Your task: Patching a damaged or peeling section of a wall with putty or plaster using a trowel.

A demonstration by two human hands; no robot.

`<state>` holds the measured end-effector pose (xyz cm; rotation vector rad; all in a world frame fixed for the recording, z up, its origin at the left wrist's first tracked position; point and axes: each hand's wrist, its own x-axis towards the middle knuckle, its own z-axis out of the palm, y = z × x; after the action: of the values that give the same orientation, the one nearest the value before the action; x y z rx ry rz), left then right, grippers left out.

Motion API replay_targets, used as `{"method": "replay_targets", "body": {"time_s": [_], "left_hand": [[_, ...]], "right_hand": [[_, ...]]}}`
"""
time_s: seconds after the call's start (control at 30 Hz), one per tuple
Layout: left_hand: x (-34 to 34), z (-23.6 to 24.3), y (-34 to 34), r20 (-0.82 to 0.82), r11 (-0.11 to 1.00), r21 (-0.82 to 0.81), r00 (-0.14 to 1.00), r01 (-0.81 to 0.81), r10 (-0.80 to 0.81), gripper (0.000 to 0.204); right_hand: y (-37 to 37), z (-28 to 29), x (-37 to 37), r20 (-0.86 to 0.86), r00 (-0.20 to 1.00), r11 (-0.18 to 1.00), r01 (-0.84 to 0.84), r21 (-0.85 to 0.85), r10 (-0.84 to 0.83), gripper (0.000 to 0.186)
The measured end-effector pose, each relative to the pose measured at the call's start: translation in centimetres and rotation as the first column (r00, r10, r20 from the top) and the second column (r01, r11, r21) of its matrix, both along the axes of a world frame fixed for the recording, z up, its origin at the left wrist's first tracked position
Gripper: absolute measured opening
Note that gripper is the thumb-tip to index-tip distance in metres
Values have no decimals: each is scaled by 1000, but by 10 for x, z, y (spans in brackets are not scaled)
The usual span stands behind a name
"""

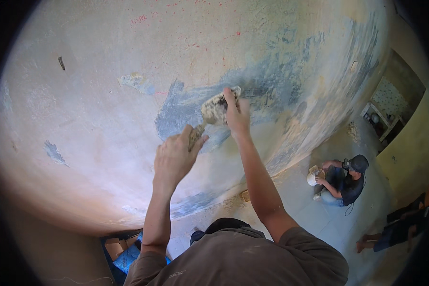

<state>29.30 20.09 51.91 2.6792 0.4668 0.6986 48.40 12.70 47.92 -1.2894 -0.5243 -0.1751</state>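
Note:
My left hand (175, 155) is wrapped round the handle of a plaster-crusted trowel (215, 108), its blade raised in front of the wall (105, 119). Up at the far end of that blade, my right hand (238, 112) is closed, thumb uppermost. A small pale rounded end shows past the thumb; whether it belongs to the trowel or to a second tool I cannot tell. Behind both hands spreads a grey-blue patch (178, 112) with rough, streaked edges, and worn, flaking paint surrounds it.
At the right a person in a dark cap (359, 163) sits low on the floor (314, 224), holding a whitish bucket (313, 178). Farther right another person's legs (372, 240) show. A blue sheet (126, 259) and a cardboard box (113, 249) lie below left. Beyond is a shelved recess (386, 121).

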Motion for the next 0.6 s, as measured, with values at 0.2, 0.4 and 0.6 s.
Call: {"method": "replay_targets", "body": {"time_s": [0.2, 0.4, 0.6], "left_hand": [[1, 9, 17, 233, 909, 367, 966, -197, 115, 36], [-1, 6, 34, 431, 831, 462, 897, -310, 95, 35], [7, 0, 59, 518, 812, 515, 855, -276, -38, 36]], "right_hand": [[32, 17, 8, 9, 999, 998, 33, 60, -34, 67], [38, 23, -4, -19, 997, 997, 79, 9, -79, 71], [52, 15, 4, -5, 990, 990, 138, 10, -138, 72]]}}
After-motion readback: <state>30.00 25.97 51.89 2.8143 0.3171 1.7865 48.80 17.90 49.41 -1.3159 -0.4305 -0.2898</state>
